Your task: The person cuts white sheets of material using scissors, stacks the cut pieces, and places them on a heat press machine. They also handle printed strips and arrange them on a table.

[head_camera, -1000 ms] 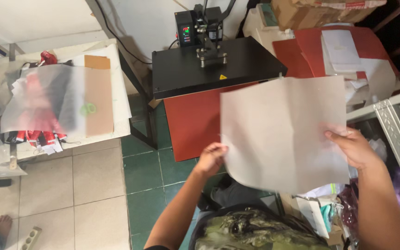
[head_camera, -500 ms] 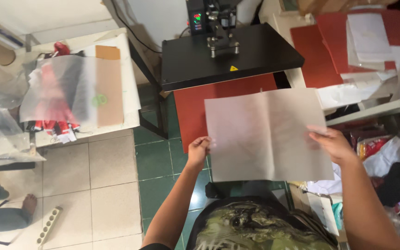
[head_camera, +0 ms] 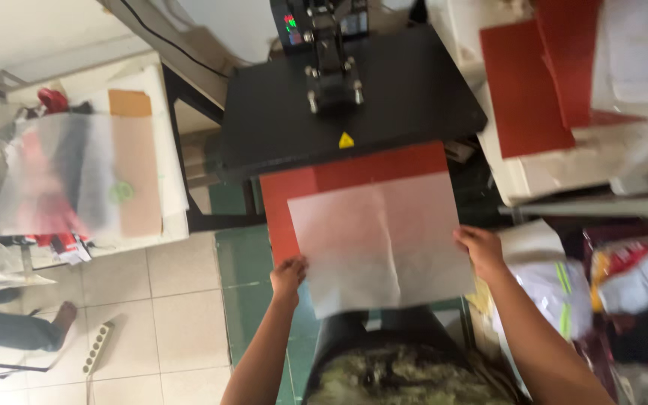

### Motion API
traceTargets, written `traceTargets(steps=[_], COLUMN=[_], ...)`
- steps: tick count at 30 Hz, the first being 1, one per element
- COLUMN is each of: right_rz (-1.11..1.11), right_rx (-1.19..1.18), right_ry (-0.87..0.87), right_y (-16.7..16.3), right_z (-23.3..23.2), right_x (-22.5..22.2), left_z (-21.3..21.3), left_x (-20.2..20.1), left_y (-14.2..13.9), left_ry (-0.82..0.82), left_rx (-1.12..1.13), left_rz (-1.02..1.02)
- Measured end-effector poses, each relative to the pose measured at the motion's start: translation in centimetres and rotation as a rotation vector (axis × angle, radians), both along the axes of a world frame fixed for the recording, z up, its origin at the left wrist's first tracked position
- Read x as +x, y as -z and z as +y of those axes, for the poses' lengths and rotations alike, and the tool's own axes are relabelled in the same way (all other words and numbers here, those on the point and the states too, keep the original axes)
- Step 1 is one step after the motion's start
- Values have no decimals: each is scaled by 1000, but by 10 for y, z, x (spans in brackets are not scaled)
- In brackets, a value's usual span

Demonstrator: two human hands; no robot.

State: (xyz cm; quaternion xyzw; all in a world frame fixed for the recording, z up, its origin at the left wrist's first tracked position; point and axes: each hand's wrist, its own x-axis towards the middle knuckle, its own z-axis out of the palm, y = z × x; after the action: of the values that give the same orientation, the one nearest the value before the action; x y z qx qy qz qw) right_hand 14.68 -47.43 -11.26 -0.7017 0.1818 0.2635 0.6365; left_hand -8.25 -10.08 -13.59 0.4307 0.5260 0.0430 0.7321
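Under sheet (head_camera: 380, 244): red pad (head_camera: 324, 184), prob. half-hidden

The floor (head_camera: 166, 300) was covered with pale square tiles, with some green tiles (head_camera: 245, 277) near the middle. A white tabletop (head_camera: 166, 135) stood on the left under soft daylight, and a white wall (head_camera: 219, 22) was far behind.

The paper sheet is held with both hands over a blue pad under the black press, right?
Not quite. The pad is red, not blue; the head view shows it. The rest holds: the left hand and the right hand each grip an edge of the pale paper sheet over that pad, below the black press.
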Motion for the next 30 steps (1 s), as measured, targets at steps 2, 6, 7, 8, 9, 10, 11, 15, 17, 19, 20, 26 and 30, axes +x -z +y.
traceTargets(steps=[2, 6, 7, 8, 9, 10, 11, 15, 17, 19, 20, 26, 30], right_rz=[44, 202, 200, 196, 165, 139, 114, 74, 212, 243, 258, -4, 314], right_rx=[21, -86, -122, -154, -198, -244, -285, -331, -310, -272, -254, -244, -37], right_ry=[-1, -120, -159, -197, -212, -227, -242, -259, -159, -141, -131, -400, -348], right_y=[12, 36, 40, 45, 50, 56, 62, 84, 96, 104, 107, 94, 63], right_z=[10, 35, 42, 53, 62, 70, 79, 106, 116, 121, 123, 93, 44], right_x=[19, 70, 83, 96, 107, 114, 120, 142, 149, 150, 149, 127, 125], left_z=[6, 22, 26, 36, 41, 43, 46, 58, 60, 62, 64, 75, 83], left_x=[15, 59, 72, 88, 102, 113, 126, 171, 184, 187, 187, 144, 90], left_y=[8, 24, 29, 33, 37, 43, 48, 69, 79, 85, 87, 71, 39], left_ry=[44, 95, 104, 113, 124, 179, 236, 420, 406, 421, 444, 491, 547], left_rx=[23, 124, 155, 191, 222, 316, 415, 796, 776, 782, 797, 345, 105], left_rz=[131, 117, 160, 203, 247, 271, 296, 434, 473, 478, 465, 71, -172])
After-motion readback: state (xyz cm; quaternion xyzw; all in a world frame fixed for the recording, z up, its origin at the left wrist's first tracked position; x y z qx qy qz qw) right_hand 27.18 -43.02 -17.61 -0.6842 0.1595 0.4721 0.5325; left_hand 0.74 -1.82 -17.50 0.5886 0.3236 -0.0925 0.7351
